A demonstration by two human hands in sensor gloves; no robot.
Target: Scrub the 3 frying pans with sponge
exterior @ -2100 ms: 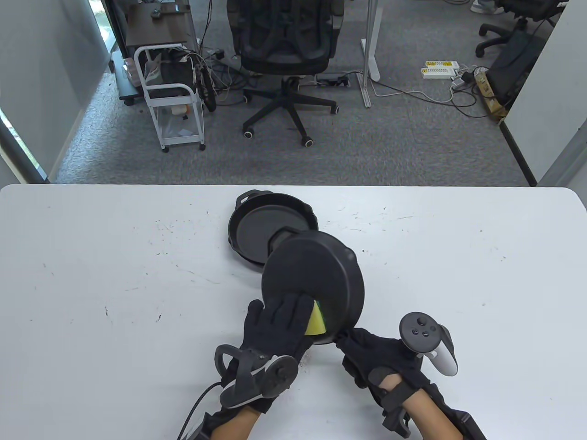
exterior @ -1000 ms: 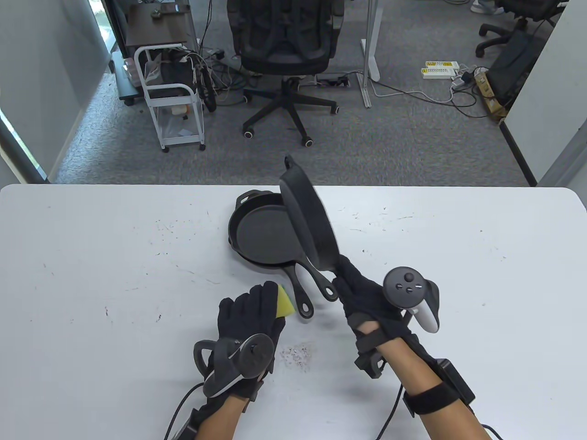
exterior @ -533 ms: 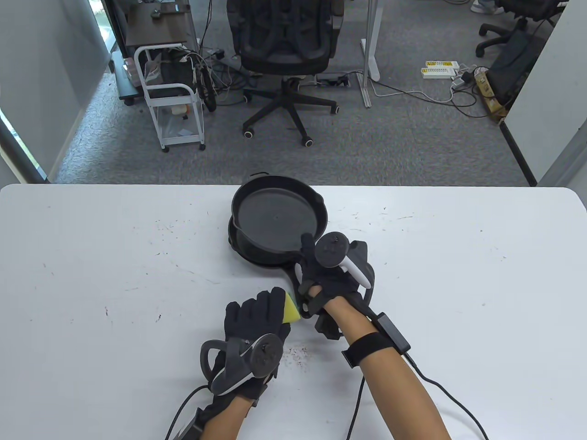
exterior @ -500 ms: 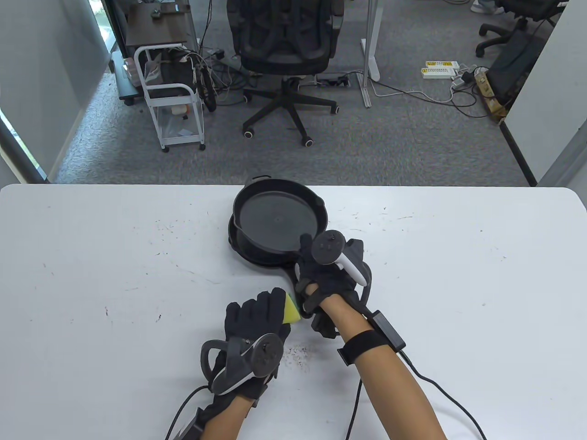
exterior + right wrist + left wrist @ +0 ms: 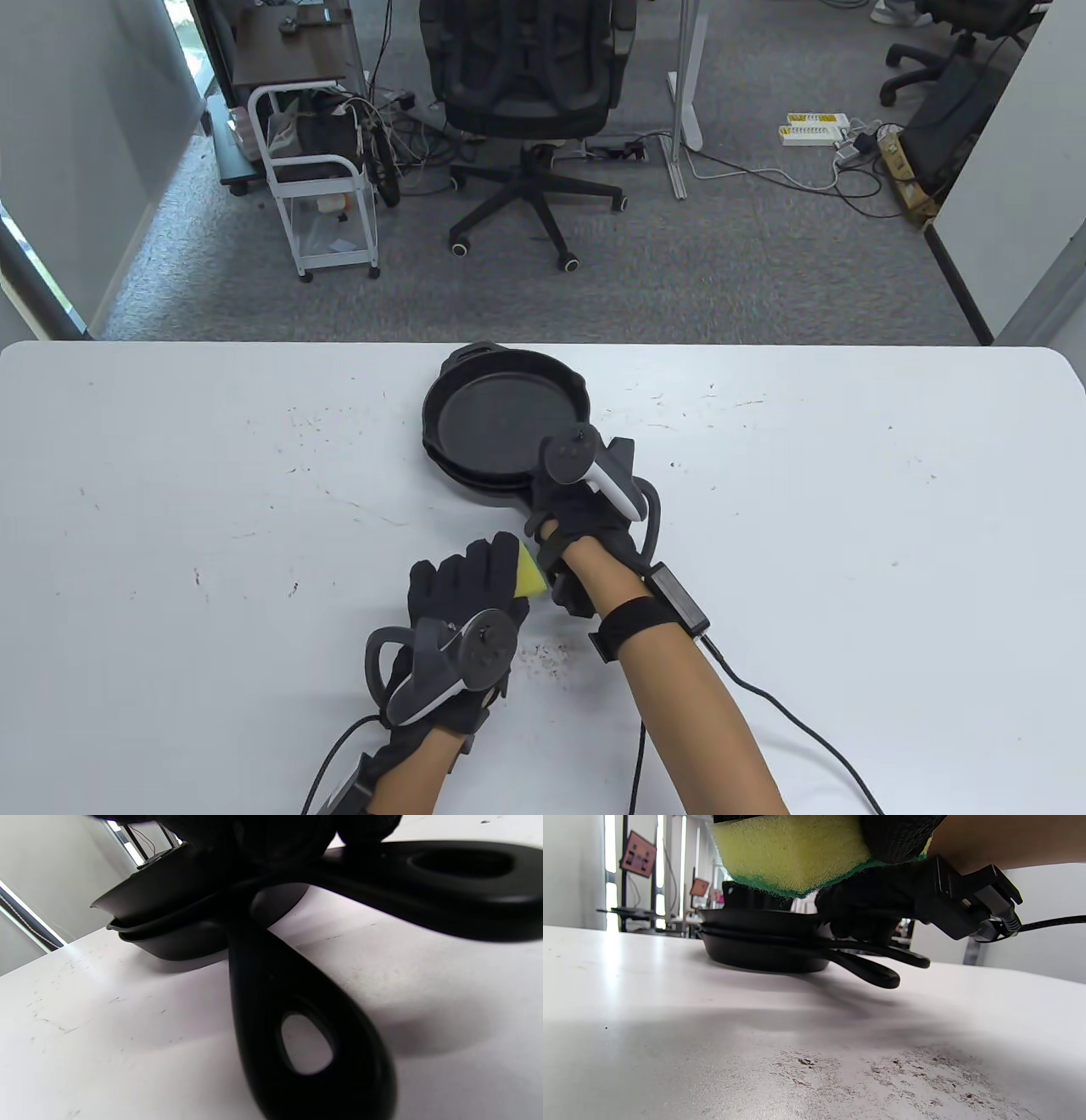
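Observation:
Three black cast-iron frying pans [image 5: 501, 416] lie nested in one stack at the table's far middle, handles pointing toward me. My right hand [image 5: 567, 519] is curled over the top frying pan's handle [image 5: 424, 870]; the fingers themselves are hidden under the tracker. A lower handle [image 5: 305, 1043] with a teardrop hole lies on the table below it. My left hand [image 5: 465, 586] holds a yellow sponge with a green scouring side [image 5: 531, 572], just left of the right wrist and lifted off the table. From the left wrist, the sponge [image 5: 793, 853] hangs above the stack [image 5: 763, 946].
Dark crumbs [image 5: 547, 658] are scattered on the white table [image 5: 170, 509] just in front of my left hand. A cable [image 5: 797, 722] trails from the right wrist across the near right. An office chair [image 5: 526, 85] and a wire cart [image 5: 318, 204] stand beyond the far edge.
The right hand turned the pan over from bottom-up, swung it upright and lowered it onto the other two. The left hand came off the pan with the sponge and now waits beside the handles.

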